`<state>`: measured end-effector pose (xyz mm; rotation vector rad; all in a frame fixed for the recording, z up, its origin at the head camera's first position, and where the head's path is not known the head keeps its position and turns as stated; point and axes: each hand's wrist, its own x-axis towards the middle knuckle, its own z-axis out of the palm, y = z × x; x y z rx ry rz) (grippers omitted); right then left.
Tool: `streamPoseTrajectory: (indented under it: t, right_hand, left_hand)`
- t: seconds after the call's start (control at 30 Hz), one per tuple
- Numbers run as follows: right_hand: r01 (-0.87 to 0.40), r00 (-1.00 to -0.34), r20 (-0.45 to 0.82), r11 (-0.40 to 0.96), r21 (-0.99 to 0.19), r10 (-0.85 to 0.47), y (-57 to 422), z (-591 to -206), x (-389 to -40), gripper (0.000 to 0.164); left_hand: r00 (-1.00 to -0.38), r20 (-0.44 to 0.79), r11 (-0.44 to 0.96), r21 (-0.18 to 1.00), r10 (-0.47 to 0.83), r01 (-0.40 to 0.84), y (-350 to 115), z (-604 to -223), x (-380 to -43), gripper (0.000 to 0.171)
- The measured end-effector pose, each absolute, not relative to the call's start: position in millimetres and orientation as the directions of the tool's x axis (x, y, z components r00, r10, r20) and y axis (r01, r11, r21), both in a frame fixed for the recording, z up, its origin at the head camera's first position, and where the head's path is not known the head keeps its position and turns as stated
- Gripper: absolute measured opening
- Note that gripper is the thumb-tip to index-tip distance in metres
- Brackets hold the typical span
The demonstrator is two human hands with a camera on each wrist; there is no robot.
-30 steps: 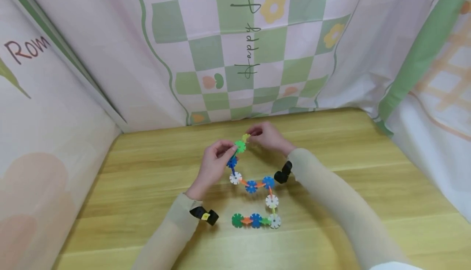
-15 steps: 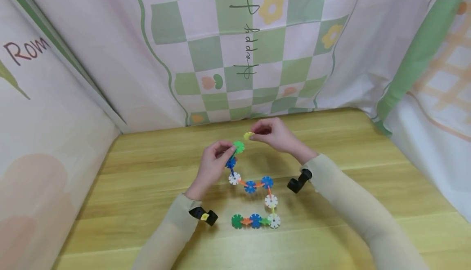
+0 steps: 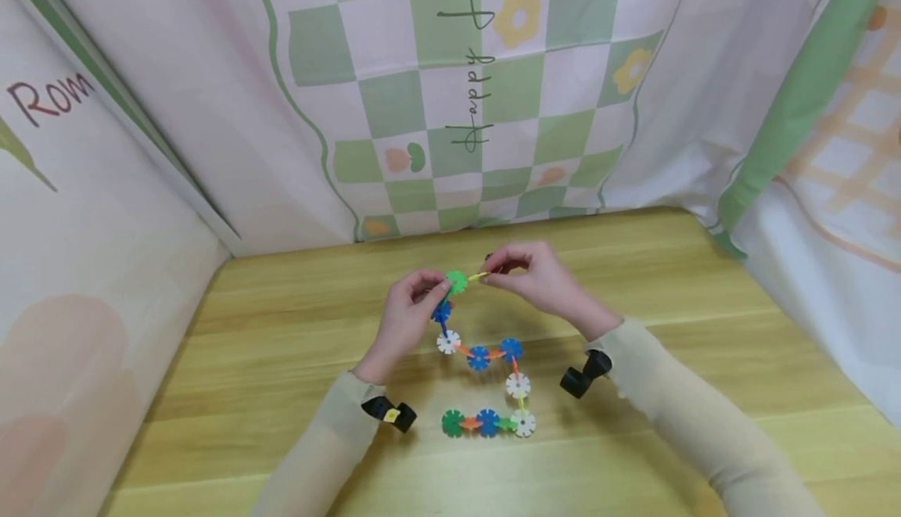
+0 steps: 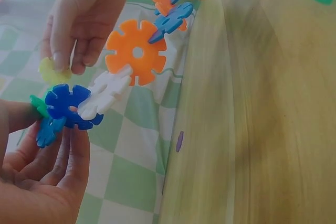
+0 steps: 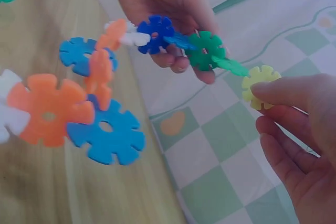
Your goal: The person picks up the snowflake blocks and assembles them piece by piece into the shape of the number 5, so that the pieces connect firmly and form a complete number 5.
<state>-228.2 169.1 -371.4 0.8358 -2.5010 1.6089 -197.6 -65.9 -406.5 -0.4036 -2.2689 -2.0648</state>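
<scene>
A chain of slotted snowflake discs [image 3: 479,357] in several colours winds over the table, joined edge to edge. My left hand [image 3: 404,310] pinches it near its far end, by a bright green disc [image 3: 457,281] and a dark blue disc [image 4: 68,106]. Between thumb and fingertips my right hand [image 3: 538,278] pinches a yellow disc [image 5: 261,87], seen edge-on in the head view. The yellow disc's rim is right at a light green disc [image 5: 231,66] in the right wrist view. White discs [image 3: 518,385] and orange discs [image 4: 136,52] form the middle of the chain.
The wooden table [image 3: 281,392] backs onto a checked curtain [image 3: 457,110]. At the chain's near end is a dark green disc [image 3: 454,423]. Black wrist cameras sit on the left sleeve [image 3: 338,423] and the right sleeve [image 3: 676,400].
My right hand drew the yellow disc up and right, away from the green disc, then lowered it and turned it edge-on beside that disc. The left hand has barely moved.
</scene>
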Motion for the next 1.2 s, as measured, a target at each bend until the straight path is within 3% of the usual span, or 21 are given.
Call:
streamPoseTrajectory:
  t: [1.1,1.2]
  right_hand:
    - [-0.508,-0.845,0.417,0.257,-0.822,-0.335,158.1,-392.4,-221.8,0.007]
    - [-0.490,-0.850,0.392,0.255,-0.834,-0.351,159.5,-393.0,-223.2,0.014]
  left_hand:
    - [-0.957,0.217,0.143,0.959,0.193,0.246,-62.5,-408.7,-200.5,0.022]
    - [-0.960,0.195,0.130,0.966,0.201,0.224,-64.7,-407.0,-200.0,0.022]
